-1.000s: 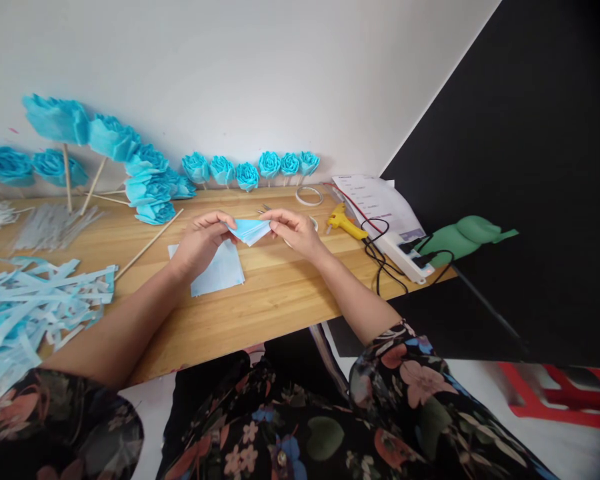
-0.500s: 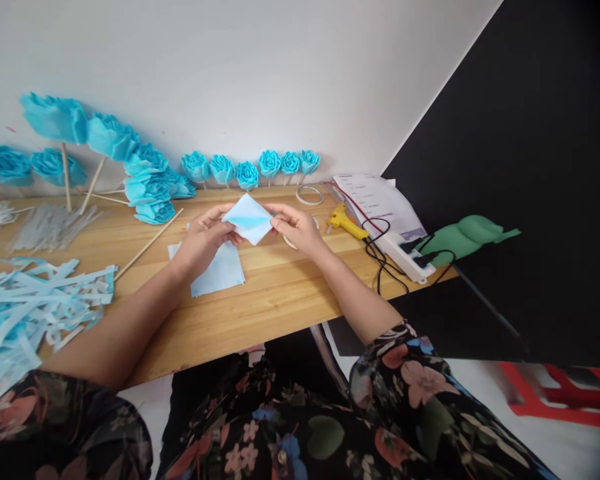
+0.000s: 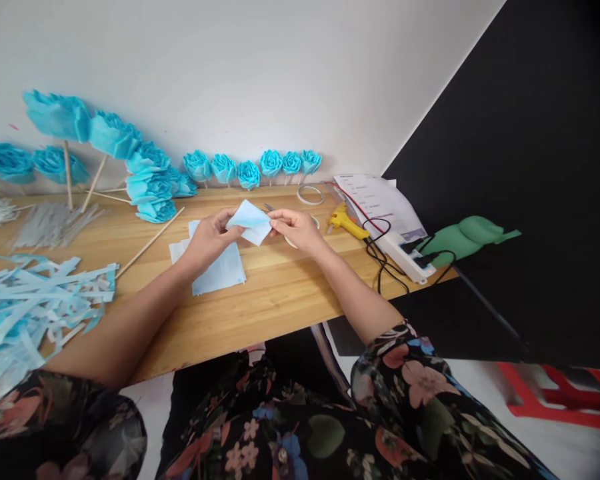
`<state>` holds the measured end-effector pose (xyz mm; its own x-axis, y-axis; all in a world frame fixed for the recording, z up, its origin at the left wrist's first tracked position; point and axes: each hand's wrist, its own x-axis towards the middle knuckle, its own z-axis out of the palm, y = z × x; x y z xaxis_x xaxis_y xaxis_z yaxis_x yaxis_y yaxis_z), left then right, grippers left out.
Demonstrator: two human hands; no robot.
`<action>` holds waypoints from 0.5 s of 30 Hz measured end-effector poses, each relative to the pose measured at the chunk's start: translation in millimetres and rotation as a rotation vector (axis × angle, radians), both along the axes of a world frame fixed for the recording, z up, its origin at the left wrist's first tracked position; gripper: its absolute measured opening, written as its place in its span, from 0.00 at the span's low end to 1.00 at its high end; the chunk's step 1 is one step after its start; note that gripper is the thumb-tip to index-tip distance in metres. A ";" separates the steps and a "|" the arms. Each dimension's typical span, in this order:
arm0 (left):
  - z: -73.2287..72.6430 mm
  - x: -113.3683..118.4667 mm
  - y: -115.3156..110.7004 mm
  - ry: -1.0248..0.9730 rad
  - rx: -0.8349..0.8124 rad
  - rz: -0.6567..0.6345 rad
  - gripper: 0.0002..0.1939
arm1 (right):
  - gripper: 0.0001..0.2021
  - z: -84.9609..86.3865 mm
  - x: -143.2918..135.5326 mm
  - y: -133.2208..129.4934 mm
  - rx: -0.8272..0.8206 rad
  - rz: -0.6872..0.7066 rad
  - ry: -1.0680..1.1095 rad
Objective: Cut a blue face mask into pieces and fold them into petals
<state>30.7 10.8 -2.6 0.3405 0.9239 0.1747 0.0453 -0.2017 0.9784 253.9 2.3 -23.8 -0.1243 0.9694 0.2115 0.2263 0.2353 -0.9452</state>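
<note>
A square of thin light-blue fabric (image 3: 251,220), folded at one side, is held up between my two hands over the table. My left hand (image 3: 213,235) pinches its left edge between thumb and fingers. At the opposite corner, my right hand (image 3: 296,230) grips the fabric with thumb and fingertips. Below my left hand lie flat pale-blue fabric pieces (image 3: 219,270) on the wooden tabletop. Dark metal tips of some tool (image 3: 269,207) show behind the held square. Partly under my right hand is a roll of tape (image 3: 316,223).
Blue fabric roses (image 3: 249,175) line the wall, with larger ones (image 3: 57,117) on sticks at left. Cut strips (image 3: 35,300) heap at the left. A yellow glue gun (image 3: 347,221), a power strip (image 3: 410,259), cables and papers (image 3: 380,200) occupy the right. A wooden stick (image 3: 150,243) lies near my left arm.
The held fabric has turned from an upright diamond to a tilted square, and its left side now folds over. My left hand has shifted slightly; my right hand keeps its grip.
</note>
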 end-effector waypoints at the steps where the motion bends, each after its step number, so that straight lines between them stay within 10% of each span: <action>1: -0.8 -0.3 0.6 0.029 0.026 0.015 0.18 | 0.14 2.4 -0.5 -2.0 0.004 0.011 -0.017; 15: -2.7 0.9 -0.3 -0.128 -0.039 0.088 0.15 | 0.28 17.8 -9.1 -14.0 -0.085 0.121 0.058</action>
